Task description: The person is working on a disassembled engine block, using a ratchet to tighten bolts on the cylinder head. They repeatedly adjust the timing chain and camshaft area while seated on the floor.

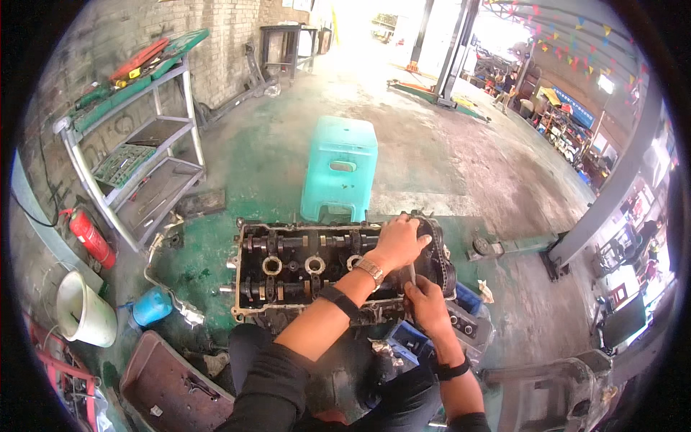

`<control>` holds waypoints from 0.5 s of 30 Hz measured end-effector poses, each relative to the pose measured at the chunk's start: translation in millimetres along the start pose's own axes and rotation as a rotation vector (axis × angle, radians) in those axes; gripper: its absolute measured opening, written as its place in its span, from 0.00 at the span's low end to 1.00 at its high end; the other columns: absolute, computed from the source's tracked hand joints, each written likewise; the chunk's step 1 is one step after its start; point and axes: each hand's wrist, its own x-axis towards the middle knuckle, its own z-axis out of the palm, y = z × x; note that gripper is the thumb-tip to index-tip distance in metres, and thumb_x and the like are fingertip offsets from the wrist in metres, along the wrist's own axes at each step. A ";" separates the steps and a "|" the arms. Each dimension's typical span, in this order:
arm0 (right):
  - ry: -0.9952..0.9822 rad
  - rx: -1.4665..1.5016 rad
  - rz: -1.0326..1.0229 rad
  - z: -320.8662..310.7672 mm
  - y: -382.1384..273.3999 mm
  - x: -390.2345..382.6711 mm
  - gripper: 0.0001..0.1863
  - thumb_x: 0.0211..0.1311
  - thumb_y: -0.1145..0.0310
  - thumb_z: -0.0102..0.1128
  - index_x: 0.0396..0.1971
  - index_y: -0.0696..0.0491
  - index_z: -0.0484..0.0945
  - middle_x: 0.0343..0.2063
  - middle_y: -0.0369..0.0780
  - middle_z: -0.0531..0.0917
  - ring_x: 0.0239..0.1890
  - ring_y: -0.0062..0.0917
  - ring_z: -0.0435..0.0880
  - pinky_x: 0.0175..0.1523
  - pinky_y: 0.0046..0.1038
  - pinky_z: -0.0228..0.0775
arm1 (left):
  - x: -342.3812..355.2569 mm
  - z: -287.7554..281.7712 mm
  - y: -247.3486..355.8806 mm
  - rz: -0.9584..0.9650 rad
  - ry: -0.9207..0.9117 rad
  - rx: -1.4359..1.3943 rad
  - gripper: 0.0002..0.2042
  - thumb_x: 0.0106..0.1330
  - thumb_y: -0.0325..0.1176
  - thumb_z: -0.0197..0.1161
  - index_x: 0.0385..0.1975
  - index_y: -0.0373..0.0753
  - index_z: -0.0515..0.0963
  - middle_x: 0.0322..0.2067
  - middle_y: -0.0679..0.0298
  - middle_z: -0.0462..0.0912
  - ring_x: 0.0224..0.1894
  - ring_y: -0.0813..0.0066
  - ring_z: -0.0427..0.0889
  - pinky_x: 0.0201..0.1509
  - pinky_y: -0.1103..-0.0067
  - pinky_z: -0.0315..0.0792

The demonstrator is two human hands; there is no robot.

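Note:
An engine cylinder head [288,241] with exposed camshafts lies across in front of me, a chain at its right end. My left hand [398,243] is over its upper right part, fingers curled down around something I cannot make out. Just below it, my right hand [425,295] is closed on a slender metal tool [412,275] that rises toward the left hand. The tool's far end is hidden.
A turquoise stool [338,144] stands beyond the engine. Left are a metal shelf cart [187,126], red fire extinguisher [92,239], white bucket [97,309] and grey tray [144,367]. Blue trays [412,337] lie by my knees; a post [597,209] stands right. Distant people [507,90] appear.

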 end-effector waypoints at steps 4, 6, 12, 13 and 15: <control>-0.001 -0.021 0.014 -5.5 7.4 2.9 0.15 0.67 0.66 0.54 0.43 0.65 0.75 0.23 0.34 0.77 0.24 0.15 0.71 0.28 0.24 0.64 | 9.2 19.8 -10.0 -0.029 0.016 0.005 0.20 0.65 0.46 0.60 0.46 0.33 0.78 0.45 0.48 0.78 0.50 0.51 0.77 0.57 0.63 0.69; -0.021 -0.033 0.012 -9.2 12.1 3.2 0.17 0.67 0.66 0.55 0.46 0.66 0.75 0.26 0.36 0.79 0.27 0.16 0.73 0.30 0.24 0.66 | 10.4 23.1 -12.4 -0.036 0.002 -0.019 0.17 0.64 0.44 0.60 0.42 0.35 0.80 0.43 0.49 0.79 0.49 0.51 0.77 0.56 0.62 0.70; 0.125 0.058 -0.215 -8.1 19.0 -11.6 0.22 0.60 0.75 0.63 0.53 0.66 0.73 0.39 0.43 0.84 0.38 0.19 0.79 0.44 0.24 0.74 | 11.8 18.3 -9.2 -0.074 -0.041 -0.007 0.14 0.64 0.40 0.55 0.32 0.36 0.83 0.38 0.51 0.80 0.47 0.53 0.77 0.53 0.61 0.69; 0.155 -0.071 -0.260 -13.1 19.6 -18.8 0.24 0.57 0.78 0.64 0.54 0.67 0.72 0.40 0.44 0.84 0.40 0.20 0.80 0.46 0.25 0.74 | 12.6 17.5 -7.9 -0.092 -0.068 -0.011 0.14 0.65 0.40 0.55 0.34 0.36 0.83 0.41 0.50 0.79 0.49 0.52 0.76 0.56 0.60 0.68; 0.207 -0.131 -0.204 -17.4 23.3 -25.4 0.25 0.57 0.77 0.65 0.54 0.66 0.72 0.42 0.45 0.84 0.41 0.20 0.80 0.47 0.25 0.74 | 14.5 18.2 -5.2 -0.126 -0.121 -0.022 0.15 0.65 0.40 0.54 0.38 0.37 0.83 0.47 0.50 0.79 0.54 0.51 0.74 0.61 0.57 0.65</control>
